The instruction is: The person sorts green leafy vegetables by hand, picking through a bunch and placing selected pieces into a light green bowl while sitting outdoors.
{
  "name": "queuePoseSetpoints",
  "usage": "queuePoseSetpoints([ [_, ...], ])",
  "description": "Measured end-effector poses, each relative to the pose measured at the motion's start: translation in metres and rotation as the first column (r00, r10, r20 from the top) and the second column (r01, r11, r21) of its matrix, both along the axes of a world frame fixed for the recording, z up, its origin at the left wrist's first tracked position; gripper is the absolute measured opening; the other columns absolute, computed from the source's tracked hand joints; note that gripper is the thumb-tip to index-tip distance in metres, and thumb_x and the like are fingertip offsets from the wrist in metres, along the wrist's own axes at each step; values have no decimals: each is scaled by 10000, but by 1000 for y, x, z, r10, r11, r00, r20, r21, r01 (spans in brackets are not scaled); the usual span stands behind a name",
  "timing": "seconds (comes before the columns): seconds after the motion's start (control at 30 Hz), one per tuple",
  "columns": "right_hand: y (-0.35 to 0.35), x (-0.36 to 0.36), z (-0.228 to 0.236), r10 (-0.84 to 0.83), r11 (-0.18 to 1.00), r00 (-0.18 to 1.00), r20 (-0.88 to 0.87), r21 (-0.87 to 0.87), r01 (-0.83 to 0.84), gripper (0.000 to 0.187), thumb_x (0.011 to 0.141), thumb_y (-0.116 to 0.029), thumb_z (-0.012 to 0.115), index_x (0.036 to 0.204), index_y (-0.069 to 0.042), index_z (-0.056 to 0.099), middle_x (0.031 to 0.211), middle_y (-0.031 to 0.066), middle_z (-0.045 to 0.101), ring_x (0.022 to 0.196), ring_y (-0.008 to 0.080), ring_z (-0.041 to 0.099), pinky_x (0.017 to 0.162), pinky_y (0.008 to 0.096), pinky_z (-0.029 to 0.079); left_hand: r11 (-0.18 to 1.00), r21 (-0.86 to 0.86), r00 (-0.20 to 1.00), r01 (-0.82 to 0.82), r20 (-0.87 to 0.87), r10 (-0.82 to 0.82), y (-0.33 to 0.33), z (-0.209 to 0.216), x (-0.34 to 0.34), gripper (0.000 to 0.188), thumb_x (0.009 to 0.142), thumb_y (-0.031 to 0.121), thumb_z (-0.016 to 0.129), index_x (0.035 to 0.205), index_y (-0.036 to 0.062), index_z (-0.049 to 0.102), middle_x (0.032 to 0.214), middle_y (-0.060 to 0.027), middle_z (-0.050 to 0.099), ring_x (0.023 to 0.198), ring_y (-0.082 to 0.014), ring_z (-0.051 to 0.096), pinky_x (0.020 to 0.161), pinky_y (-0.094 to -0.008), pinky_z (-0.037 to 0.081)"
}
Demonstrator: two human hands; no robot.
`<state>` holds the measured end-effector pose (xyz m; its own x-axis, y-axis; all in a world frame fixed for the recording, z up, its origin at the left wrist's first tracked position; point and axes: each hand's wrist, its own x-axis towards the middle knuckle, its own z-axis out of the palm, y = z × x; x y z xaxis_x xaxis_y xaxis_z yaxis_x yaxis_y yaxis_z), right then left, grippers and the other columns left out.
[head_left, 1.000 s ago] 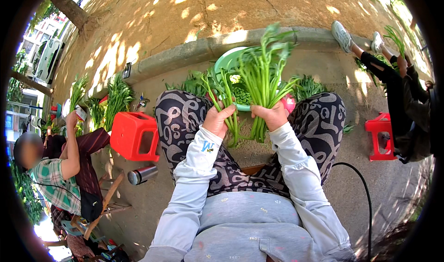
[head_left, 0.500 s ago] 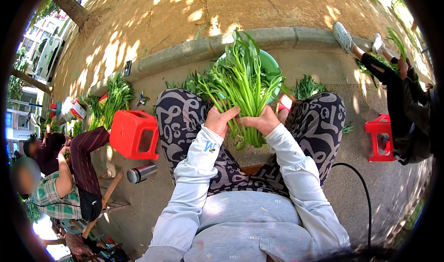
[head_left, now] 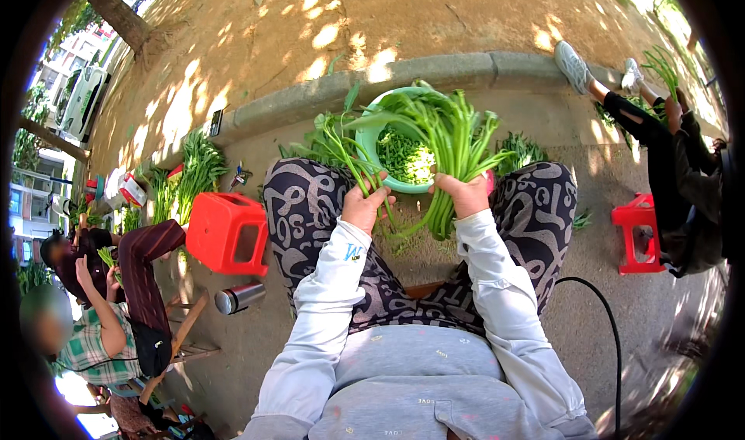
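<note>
My right hand (head_left: 466, 197) is closed round a thick bunch of water spinach (head_left: 463, 137), its leafy ends fanned out over the right side of a light green basin (head_left: 365, 140). A few separate stalks (head_left: 339, 143) are pinched in my left hand (head_left: 362, 207), their leaves leaning away beside the basin's left rim. Inside the basin lie small cut pieces of green stem and leaf (head_left: 402, 154). Both hands hover between my knees, just on the near side of the basin. The bunch hides part of the basin's right side.
Loose greens (head_left: 518, 150) lie on the ground right of the basin. A red stool (head_left: 225, 226) and a steel flask (head_left: 239, 297) stand to my left; another red stool (head_left: 638, 234) is at the right. People sit on both sides. A kerb (head_left: 310, 98) runs behind the basin.
My hands have moved apart. The single bunch is now split: most swung right with my right hand, and a few stalks remain in my left. The basin's contents have come into view.
</note>
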<state>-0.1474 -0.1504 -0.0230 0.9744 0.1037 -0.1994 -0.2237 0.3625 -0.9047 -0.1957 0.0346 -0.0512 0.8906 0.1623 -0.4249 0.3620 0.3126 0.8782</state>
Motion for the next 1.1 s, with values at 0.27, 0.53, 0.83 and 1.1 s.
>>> queuePoseSetpoints([
  [0.27,5,-8,-1,213,977,975,60,-16,-212,232,672,27,627,903,21,623,819,68,651,710,149,614,644,263,499,972,-233,996,26,92,-5,-6,1,1,269,873,46,522,1138,6,511,893,-69,589,768,-175,582,693,-348,494],
  [0.53,22,-17,-22,370,929,926,72,3,-371,345,678,47,621,1019,7,587,907,42,638,791,119,595,687,261,493,944,-328,998,45,48,-30,-9,3,-4,292,860,119,582,1146,74,542,965,10,599,772,-125,553,686,-284,443],
  [0.83,22,-16,-24,341,938,936,82,-87,-334,380,684,19,658,1054,20,573,941,67,635,825,140,597,714,274,490,833,-522,983,181,119,-139,-18,16,-4,315,923,190,477,1211,63,476,1155,-48,551,1058,-184,524,908,-364,417],
  [1.1,24,-19,-11,409,912,904,126,-14,-411,401,681,-8,665,1069,24,570,954,68,634,838,140,596,743,280,486,818,-536,978,208,117,-172,-22,8,-6,541,823,317,626,1255,56,432,1213,-71,507,1117,-206,481,953,-397,380],
])
